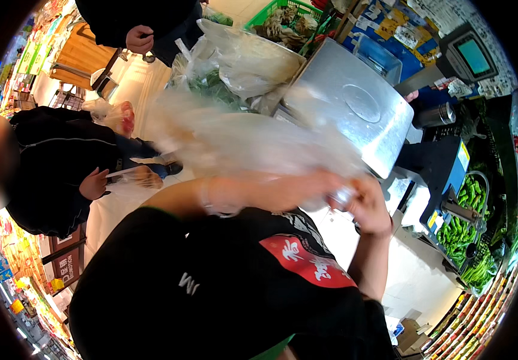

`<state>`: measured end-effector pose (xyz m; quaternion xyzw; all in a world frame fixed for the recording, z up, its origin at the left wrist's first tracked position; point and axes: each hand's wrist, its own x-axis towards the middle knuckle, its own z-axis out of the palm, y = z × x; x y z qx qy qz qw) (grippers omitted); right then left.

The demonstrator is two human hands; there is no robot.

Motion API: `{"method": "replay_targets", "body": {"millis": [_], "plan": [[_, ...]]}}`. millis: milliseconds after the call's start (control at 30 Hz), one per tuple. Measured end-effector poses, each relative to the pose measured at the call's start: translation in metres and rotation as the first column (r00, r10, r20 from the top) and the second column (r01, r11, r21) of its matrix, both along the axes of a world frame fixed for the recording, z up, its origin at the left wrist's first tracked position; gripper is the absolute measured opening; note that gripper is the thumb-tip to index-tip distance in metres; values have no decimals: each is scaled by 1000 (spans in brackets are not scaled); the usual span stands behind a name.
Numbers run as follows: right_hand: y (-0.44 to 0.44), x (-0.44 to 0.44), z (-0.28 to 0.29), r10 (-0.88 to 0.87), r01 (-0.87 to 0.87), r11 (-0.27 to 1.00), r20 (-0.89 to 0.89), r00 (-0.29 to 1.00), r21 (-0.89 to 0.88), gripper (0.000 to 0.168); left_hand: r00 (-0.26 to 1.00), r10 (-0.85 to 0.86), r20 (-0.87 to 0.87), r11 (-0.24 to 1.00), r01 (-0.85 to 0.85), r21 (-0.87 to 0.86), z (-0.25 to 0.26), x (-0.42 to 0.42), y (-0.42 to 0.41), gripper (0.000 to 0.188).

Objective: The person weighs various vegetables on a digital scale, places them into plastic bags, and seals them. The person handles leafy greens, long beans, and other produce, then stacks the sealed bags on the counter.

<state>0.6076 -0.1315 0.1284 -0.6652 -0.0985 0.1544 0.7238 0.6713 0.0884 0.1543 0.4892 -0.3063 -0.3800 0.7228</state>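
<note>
A clear plastic bag (250,139), blurred by motion, spreads across the middle of the view in front of me. My left hand (308,189) grips its gathered end, the arm reaching across my chest. Close against it, my right hand (369,202) has bent fingers around the same end. Something small and shiny (342,195) shows between the hands, too blurred to name. What the bag contains cannot be made out. Beyond it stands a weighing scale with a steel platform (353,99) and a display (474,56) on a post.
Bagged leafy greens (216,85) lie left of the scale, near a green crate (281,13). A person in black (65,166) stands at left holding a bag (137,177); another person's hand (140,39) is above. Green peppers (457,234) lie at right beside a dark blue machine (439,175).
</note>
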Motion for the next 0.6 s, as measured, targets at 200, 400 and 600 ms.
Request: {"method": "replay_targets", "body": {"millis": [200,400,600], "plan": [[141,166,-90,-173,431,795,522,835,-427,76,785,618,-26,784,-619,-55,-9,100,128,33],[192,250,-154,-47,339,709,438,898,-619,72,441,812,383,482,-876,-11,-22,181,195,35],[177,272,-145,148,94,651,248,957,-753,71,407,886,223,413,-911,20,-48,235,229,36]]}}
